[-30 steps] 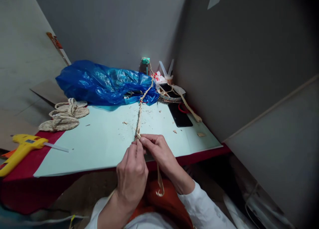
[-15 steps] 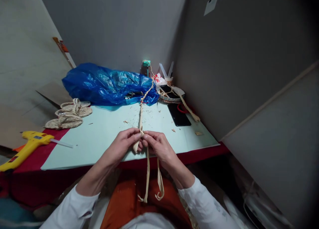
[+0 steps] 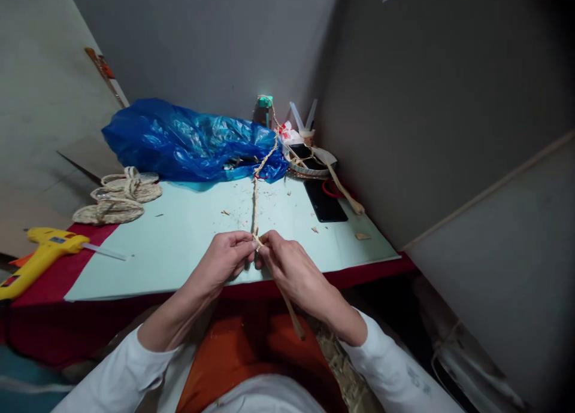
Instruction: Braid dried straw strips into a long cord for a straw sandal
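Observation:
A pale braided fibre cord [image 3: 256, 203] runs from the back of the table straight toward me. At its near end, my left hand [image 3: 230, 255] pinches the strands between thumb and fingers. My right hand [image 3: 287, 263] is closed on the same spot from the other side, the two hands almost touching. One loose flat fibre strand [image 3: 293, 317] hangs from under my right hand over the table's front edge. A red tie [image 3: 257, 176] shows on the cord farther back. My fingers cover most of the braid's working end.
A blue plastic bag [image 3: 188, 140] lies along the back wall. Woven sandals [image 3: 114, 197] and a yellow glue gun [image 3: 45, 257] are on the left. A black phone [image 3: 326, 202], red-handled scissors [image 3: 331, 188] and a basket [image 3: 309, 170] stand right. Fibre scraps [image 3: 225, 212] dot the sheet.
My right hand has turned over and shifted slightly right. Two strands hung below my hands before; now one hangs under the right wrist. The wide strand end beside my left fingers no longer shows.

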`<action>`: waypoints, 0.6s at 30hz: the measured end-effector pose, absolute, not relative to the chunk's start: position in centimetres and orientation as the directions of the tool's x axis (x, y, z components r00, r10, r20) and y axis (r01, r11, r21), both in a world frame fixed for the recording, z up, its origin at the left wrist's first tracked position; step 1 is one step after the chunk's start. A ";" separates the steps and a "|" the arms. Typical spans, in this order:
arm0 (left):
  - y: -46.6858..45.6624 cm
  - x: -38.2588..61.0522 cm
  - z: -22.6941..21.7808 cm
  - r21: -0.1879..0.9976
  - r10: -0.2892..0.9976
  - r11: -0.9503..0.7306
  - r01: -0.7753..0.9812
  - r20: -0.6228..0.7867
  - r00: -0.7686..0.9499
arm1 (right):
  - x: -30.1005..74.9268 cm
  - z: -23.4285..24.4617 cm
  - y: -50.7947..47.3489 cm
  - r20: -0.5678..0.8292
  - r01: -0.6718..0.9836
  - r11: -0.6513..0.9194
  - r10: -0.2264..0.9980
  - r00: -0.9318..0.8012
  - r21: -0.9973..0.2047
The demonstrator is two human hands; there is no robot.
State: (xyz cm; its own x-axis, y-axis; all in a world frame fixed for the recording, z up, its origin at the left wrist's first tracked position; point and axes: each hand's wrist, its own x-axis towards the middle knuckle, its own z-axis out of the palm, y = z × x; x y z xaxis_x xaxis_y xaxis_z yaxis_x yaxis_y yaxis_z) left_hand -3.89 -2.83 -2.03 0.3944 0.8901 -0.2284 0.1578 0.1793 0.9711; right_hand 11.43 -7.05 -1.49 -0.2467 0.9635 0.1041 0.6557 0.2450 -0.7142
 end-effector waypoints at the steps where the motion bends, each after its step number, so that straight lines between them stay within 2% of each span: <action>1: -2.9 -3.8 -1.9 0.968 0.904 0.177 0.178 -0.231 0.361 | 11.5 -1.3 -7.1 0.088 0.707 0.234 0.968 -0.237 -0.668; 5: -3.2 -3.4 -1.7 0.959 0.945 0.162 0.234 -0.219 0.244 | 11.9 -0.8 -6.8 0.130 0.849 0.287 0.958 -0.256 -0.443; 8: -3.2 -3.2 -1.9 0.961 0.956 0.103 0.256 -0.167 0.242 | 11.8 -0.6 -6.8 0.180 0.908 0.300 0.950 -0.256 -0.294; 12: -3.4 -3.1 -2.5 0.976 0.963 0.049 0.213 -0.103 0.249 | 10.3 -0.8 -7.6 0.174 0.942 0.237 0.965 -0.198 -0.238; 15: -3.7 -3.5 -2.8 0.984 0.955 0.130 0.125 -0.158 0.250 | 8.5 -1.8 -8.5 0.217 0.950 0.237 0.957 -0.192 -0.203; 18: -3.7 -4.1 -2.8 0.976 0.934 0.213 0.054 -0.220 0.281 | 7.3 -3.1 -9.2 0.326 0.967 0.234 0.926 -0.192 -0.096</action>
